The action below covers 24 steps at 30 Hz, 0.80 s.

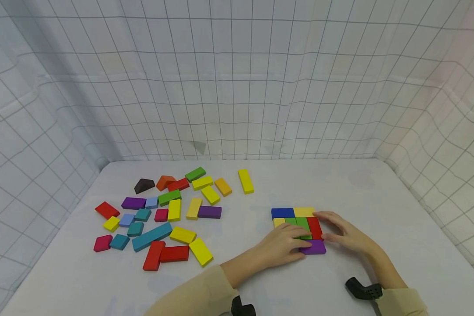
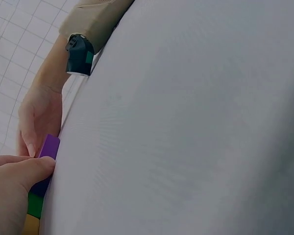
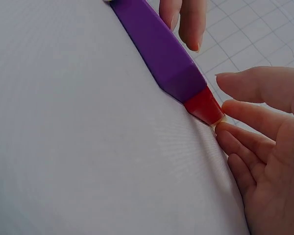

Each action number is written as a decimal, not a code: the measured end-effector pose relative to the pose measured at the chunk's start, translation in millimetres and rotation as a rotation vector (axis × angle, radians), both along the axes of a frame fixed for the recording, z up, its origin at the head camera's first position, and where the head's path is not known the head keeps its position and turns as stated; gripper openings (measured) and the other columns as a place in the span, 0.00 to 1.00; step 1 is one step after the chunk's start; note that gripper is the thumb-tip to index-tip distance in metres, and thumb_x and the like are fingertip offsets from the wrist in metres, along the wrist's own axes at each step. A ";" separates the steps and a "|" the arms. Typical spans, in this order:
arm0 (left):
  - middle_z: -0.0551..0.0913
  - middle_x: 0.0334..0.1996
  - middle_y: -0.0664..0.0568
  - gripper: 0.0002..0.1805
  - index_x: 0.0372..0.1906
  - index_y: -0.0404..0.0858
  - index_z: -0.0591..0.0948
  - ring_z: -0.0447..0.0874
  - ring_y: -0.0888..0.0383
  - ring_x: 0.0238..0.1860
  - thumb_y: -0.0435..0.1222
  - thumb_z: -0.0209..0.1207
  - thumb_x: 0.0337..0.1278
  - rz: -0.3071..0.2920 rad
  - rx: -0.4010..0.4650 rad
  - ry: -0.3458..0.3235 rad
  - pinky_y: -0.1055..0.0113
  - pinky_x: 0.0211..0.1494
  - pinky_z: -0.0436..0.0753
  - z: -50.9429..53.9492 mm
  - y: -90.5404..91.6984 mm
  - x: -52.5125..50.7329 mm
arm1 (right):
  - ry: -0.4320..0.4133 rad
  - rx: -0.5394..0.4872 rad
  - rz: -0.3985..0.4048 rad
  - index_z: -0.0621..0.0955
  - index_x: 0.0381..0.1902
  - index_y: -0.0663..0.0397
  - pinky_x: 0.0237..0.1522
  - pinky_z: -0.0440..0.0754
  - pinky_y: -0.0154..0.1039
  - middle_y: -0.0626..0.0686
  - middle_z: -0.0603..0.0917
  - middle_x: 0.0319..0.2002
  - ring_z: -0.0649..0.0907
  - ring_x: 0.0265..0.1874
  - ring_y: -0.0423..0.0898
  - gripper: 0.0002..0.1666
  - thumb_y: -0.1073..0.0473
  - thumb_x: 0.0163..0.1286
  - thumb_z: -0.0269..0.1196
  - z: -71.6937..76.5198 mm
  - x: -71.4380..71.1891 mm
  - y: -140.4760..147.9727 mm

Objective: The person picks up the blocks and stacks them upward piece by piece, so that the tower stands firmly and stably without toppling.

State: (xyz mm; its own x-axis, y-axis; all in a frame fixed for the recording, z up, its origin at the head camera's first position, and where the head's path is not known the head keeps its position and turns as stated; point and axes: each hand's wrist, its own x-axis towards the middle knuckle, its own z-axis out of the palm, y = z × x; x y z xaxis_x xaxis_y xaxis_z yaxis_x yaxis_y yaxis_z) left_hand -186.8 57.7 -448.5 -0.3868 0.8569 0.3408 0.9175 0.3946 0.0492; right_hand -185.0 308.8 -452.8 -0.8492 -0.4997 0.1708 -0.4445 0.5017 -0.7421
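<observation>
Coloured wooden blocks lie side by side in a flat group right of the middle. Along its far edge are a blue block [image 1: 282,213] and a pale yellow block [image 1: 304,212]; a red block [image 1: 314,228] and a green block [image 1: 302,223] lie nearer. My left hand [image 1: 278,246] covers the group's near left part and pinches a purple block [image 1: 316,248] at the near edge, its thumb [image 2: 43,166] against the near side. At the right edge, my right hand [image 1: 349,235] has extended fingers beside the red block [image 3: 206,105], some fingertips touching its end.
Many loose blocks lie scattered on the left of the white table [image 1: 260,289], among them a long teal block [image 1: 152,237], a purple block [image 1: 210,212] and a dark brown block [image 1: 144,185]. A yellow block [image 1: 245,181] lies apart. White gridded cloth [image 1: 237,87] surrounds the table.
</observation>
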 end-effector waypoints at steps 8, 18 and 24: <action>0.78 0.51 0.60 0.16 0.49 0.52 0.82 0.72 0.63 0.55 0.49 0.58 0.56 0.009 -0.020 -0.008 0.70 0.61 0.66 0.8 3.5 0.5 | -0.001 -0.007 0.004 0.67 0.63 0.59 0.56 0.53 0.19 0.60 0.65 0.62 0.60 0.60 0.26 0.33 0.62 0.59 0.62 0.1 -0.3 -0.8; 0.79 0.50 0.59 0.16 0.48 0.51 0.82 0.72 0.62 0.55 0.49 0.58 0.55 0.014 -0.016 -0.011 0.70 0.61 0.66 1.5 4.5 1.9 | -0.029 -0.011 0.000 0.67 0.63 0.58 0.55 0.54 0.70 0.62 0.64 0.62 0.59 0.59 0.25 0.36 0.61 0.56 0.65 0.0 -0.6 -1.0; 0.78 0.50 0.58 0.17 0.48 0.50 0.82 0.72 0.62 0.55 0.49 0.60 0.53 -0.006 0.048 -0.043 0.71 0.62 0.64 -1.8 2.8 -0.1 | -0.051 -0.009 -0.014 0.67 0.63 0.57 0.58 0.55 0.66 0.61 0.64 0.62 0.59 0.59 0.25 0.36 0.60 0.56 0.65 2.0 1.0 -1.5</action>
